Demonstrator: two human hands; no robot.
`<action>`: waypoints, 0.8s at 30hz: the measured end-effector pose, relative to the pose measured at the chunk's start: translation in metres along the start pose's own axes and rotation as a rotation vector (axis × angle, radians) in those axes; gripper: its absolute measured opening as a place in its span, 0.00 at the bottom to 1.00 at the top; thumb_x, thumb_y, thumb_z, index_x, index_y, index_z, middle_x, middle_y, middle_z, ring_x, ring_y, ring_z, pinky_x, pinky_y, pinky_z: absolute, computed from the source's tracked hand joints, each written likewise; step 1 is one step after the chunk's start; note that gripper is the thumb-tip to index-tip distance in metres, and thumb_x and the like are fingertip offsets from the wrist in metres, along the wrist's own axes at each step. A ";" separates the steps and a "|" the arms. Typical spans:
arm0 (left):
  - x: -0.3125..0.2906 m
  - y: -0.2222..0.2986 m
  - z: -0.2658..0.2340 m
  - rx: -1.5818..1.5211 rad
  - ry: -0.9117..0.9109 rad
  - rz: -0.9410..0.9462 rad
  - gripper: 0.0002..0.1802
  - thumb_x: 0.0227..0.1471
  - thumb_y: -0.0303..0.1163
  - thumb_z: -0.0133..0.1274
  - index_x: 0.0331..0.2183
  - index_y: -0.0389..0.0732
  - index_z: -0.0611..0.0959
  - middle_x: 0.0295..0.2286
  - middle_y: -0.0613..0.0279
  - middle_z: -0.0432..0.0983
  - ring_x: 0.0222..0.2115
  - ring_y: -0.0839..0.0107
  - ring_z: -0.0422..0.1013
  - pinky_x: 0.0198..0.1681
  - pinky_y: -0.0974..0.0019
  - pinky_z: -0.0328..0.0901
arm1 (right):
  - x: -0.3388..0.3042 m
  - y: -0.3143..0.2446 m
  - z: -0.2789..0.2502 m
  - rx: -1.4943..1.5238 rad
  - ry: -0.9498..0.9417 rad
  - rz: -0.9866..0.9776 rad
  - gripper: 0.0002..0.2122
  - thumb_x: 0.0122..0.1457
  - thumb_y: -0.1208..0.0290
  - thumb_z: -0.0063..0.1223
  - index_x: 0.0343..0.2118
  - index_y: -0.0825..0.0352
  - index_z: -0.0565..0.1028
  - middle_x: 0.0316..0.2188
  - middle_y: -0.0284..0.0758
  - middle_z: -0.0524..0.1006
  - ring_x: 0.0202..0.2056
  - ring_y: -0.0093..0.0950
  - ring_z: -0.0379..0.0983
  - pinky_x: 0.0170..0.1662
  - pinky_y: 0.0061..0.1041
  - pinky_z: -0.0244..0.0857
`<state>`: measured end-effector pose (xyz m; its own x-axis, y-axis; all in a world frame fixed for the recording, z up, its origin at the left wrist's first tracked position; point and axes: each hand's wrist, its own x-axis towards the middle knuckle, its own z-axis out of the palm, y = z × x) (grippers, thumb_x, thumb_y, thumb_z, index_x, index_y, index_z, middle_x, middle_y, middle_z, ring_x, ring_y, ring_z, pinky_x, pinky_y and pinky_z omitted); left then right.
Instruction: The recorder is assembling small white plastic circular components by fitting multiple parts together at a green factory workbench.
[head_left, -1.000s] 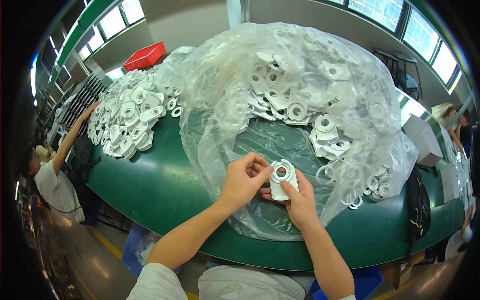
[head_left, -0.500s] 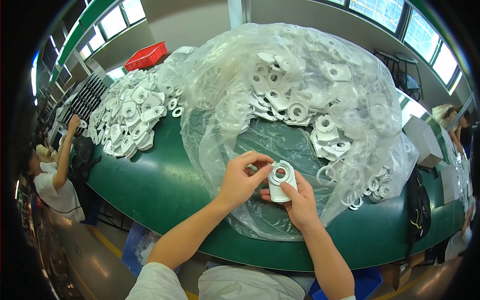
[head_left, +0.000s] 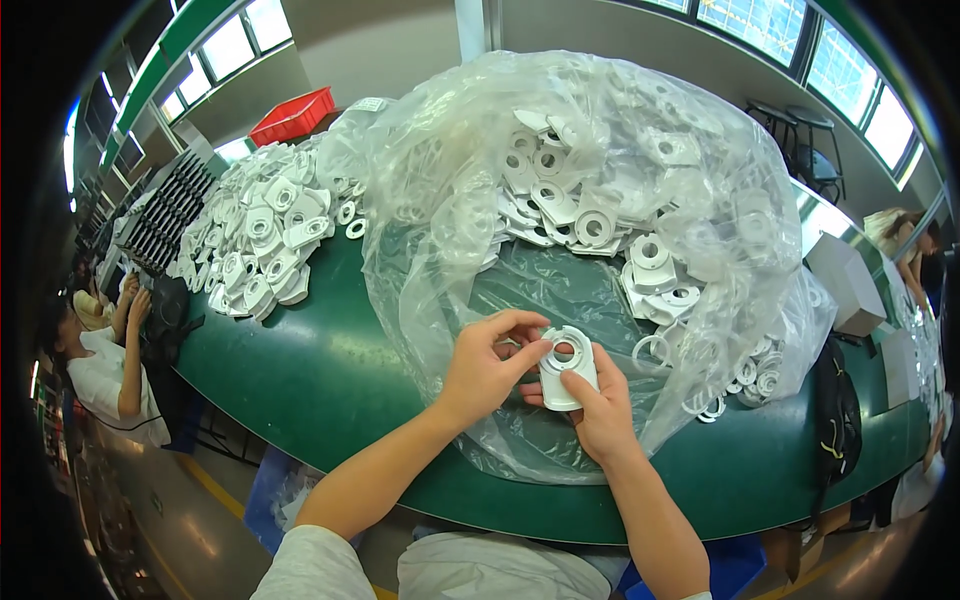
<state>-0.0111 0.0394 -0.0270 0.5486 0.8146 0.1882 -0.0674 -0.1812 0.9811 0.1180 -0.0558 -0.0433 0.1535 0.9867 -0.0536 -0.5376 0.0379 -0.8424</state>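
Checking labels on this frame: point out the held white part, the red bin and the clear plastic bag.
White part (head_left: 551,387), head view: flat body below its ring.
Red bin (head_left: 293,123), head view: near side wall.
Clear plastic bag (head_left: 418,280), head view: bare film on its left side.

A red bin (head_left: 292,117) sits back left, dark stools (head_left: 809,117) right.

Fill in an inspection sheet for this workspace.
Surface: green table, partly under a plastic bag.
Parts: white part in hand; pile of similar pieces at left; more inside the plastic bag.
Clutter: red tray behind the pile; grey box and black bag at right.
Hands: right hand grips the white part; left hand at its ring, grip unclear.
Cables: nothing certain seen.
Surroundings: co-worker at left; stools far right; windows.
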 end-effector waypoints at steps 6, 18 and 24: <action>0.002 -0.002 -0.007 -0.133 -0.062 -0.146 0.08 0.51 0.24 0.53 0.35 0.31 0.80 0.27 0.61 0.77 0.25 0.79 0.71 0.29 0.76 0.67 | -0.001 0.000 0.001 -0.135 -0.058 -0.076 0.16 0.59 0.79 0.39 0.51 0.73 0.61 0.42 0.47 0.72 0.37 0.37 0.76 0.42 0.33 0.72; -0.005 0.005 0.000 -0.091 -0.048 -0.133 0.07 0.50 0.22 0.53 0.35 0.31 0.80 0.28 0.62 0.77 0.26 0.79 0.71 0.30 0.76 0.67 | -0.001 0.000 0.000 -0.121 -0.047 -0.102 0.15 0.61 0.75 0.40 0.50 0.72 0.62 0.38 0.45 0.74 0.33 0.33 0.76 0.36 0.29 0.73; -0.004 0.011 0.001 0.109 -0.114 0.082 0.10 0.49 0.21 0.54 0.36 0.33 0.80 0.32 0.60 0.75 0.31 0.77 0.71 0.35 0.74 0.66 | -0.004 0.000 0.000 -0.265 0.112 -0.104 0.15 0.64 0.61 0.40 0.42 0.70 0.70 0.29 0.38 0.76 0.25 0.25 0.75 0.26 0.21 0.70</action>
<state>-0.0133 0.0340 -0.0170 0.6363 0.7281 0.2548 -0.0285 -0.3079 0.9510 0.1175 -0.0597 -0.0426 0.2949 0.9555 -0.0065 -0.2812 0.0803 -0.9563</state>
